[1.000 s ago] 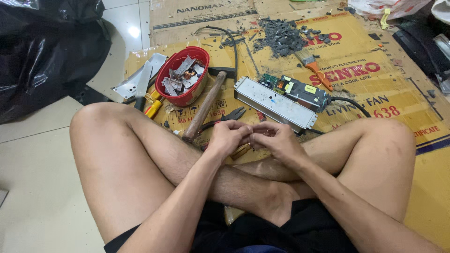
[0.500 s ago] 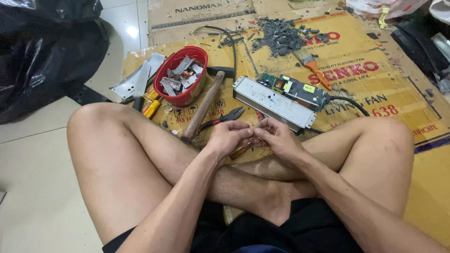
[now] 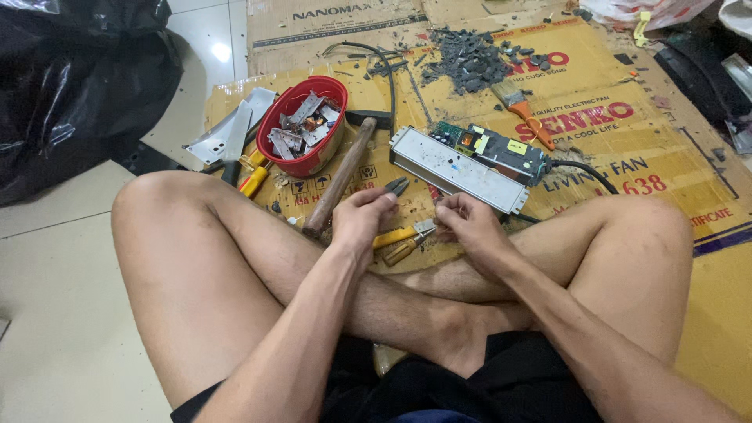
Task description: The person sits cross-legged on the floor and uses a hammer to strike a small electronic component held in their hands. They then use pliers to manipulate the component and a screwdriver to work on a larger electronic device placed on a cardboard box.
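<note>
The left hand point(image 3: 362, 213) is closed around yellow-handled metal pliers point(image 3: 403, 235), whose handles poke out toward the right hand point(image 3: 468, 225). The right hand's fingers point(image 3: 448, 210) are curled tight, pinching something too small to make out, just beside the pliers. A long grey metal box with a green circuit board point(image 3: 458, 168) lies just past both hands. All of it sits on flat yellow cardboard point(image 3: 627, 149) with red and blue lettering.
</note>
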